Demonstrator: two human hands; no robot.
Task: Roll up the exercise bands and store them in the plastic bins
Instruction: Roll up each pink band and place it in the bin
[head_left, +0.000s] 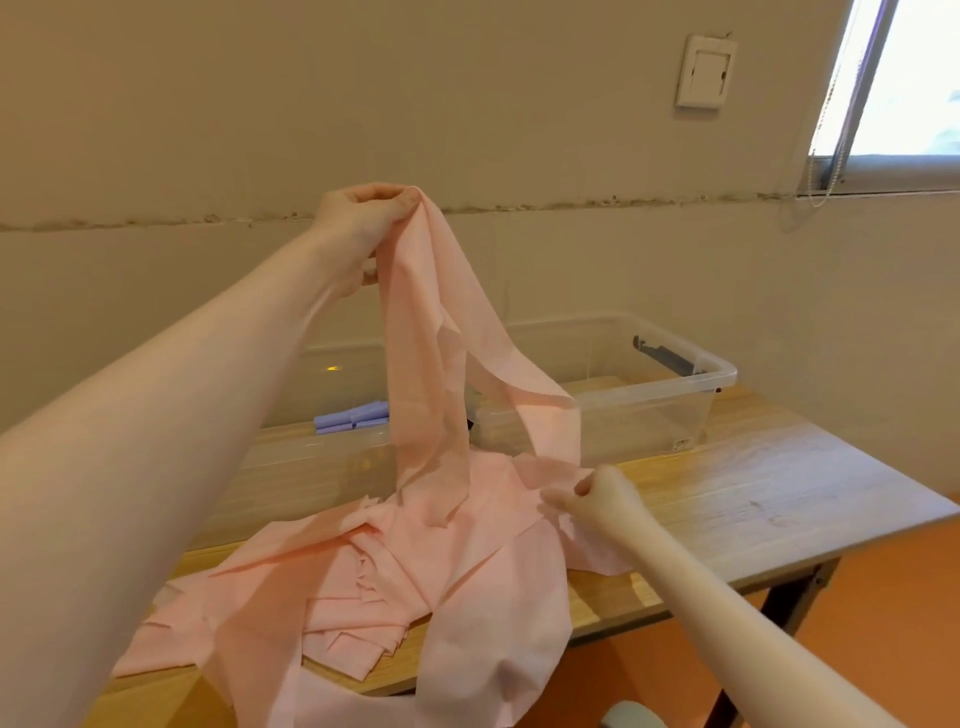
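Pink band (415, 332) pinched high at frame centre by left hand (358, 218) fingers; right hand (597, 493) fingers grasping it lower right, over pile on table (753, 493).

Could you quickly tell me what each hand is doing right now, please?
Left hand: raised, gripping the pink exercise band.
Right hand: pinching the same band low, by the table.
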